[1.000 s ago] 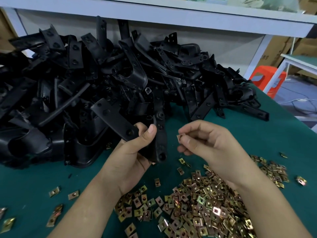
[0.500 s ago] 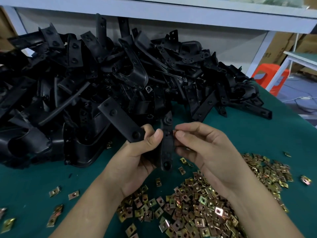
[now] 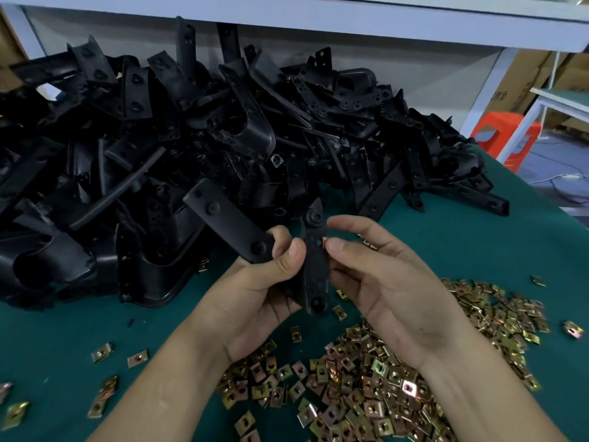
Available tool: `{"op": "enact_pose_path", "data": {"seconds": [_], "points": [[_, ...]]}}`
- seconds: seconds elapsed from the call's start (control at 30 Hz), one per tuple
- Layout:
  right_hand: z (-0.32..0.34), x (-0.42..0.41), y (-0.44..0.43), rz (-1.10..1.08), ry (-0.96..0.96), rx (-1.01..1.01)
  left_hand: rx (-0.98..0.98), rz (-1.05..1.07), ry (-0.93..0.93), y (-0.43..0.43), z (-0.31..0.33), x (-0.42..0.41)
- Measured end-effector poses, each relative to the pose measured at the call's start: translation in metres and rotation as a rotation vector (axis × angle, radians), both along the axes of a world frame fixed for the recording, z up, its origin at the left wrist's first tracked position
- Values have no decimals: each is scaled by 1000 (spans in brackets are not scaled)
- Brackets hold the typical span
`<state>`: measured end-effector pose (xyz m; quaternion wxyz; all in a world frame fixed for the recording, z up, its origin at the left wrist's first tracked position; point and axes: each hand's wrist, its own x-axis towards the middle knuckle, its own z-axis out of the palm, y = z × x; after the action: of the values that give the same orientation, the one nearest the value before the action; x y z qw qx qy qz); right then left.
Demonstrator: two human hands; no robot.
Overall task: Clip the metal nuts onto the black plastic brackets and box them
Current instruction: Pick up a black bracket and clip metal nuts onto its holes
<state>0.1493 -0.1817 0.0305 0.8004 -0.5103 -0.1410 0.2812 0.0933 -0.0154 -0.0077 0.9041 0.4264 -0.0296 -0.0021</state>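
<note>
Bracket pile [image 3: 191, 138] first, since it's the biggest thing here: a black heap filling the far left of the green table [image 3: 63, 330]. The nut heap [image 3: 382, 378] is spread out near me on the right.

The bracket [image 3: 315, 272] I'm working on is up off the table, between my hands, just in front of the pile. My left hand [image 3: 255, 298] is wrapped round it with the thumb pressed on the front. My right hand [image 3: 392, 291] has a single nut [image 3: 324, 240] pinched between thumb and forefinger.

What changed: a second ago that right hand was off to the right, clear of the bracket. Now it's come across and the nut is right at the right edge of the strap, touching it as far as I can tell. So I reckon the clip-on is just starting, not seated yet. No box in view either.

Direction-wise, the strap getting the nut runs near to far, almost straight. Its holed end points at me and the other end points at the pile. The bracket's second strap slants away far-left.
</note>
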Motion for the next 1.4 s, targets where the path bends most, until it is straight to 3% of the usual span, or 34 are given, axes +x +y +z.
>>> {"op": "enact_pose_path", "data": {"seconds": [0.33, 0.43, 0.53, 0.7, 0.77, 0.97, 1.2, 1.4], "points": [[1, -6, 1, 28, -115, -160, 55, -30, 24, 3, 1, -1], [4, 0, -4, -81, -299, -331, 62, -10, 50, 1, 0, 0], [6, 14, -20, -175, -523, -630, -81, -87, 100, 3, -2, 1], [13, 23, -43, 443, -772, -1179, -186, -62, 95, 5, 1, 1], [8, 19, -38, 498, -849, -1270, -178, -20, 108, 4, 1, 3], [-3, 17, -31, 400, -849, -1288, -161, -4, 84, 5, 1, 3], [1, 19, -27, 182, -741, -959, -164, -25, 62, 5, 0, 2], [8, 13, -24, 216, -518, -811, -153, -15, 46, 8, -2, 3]]}}
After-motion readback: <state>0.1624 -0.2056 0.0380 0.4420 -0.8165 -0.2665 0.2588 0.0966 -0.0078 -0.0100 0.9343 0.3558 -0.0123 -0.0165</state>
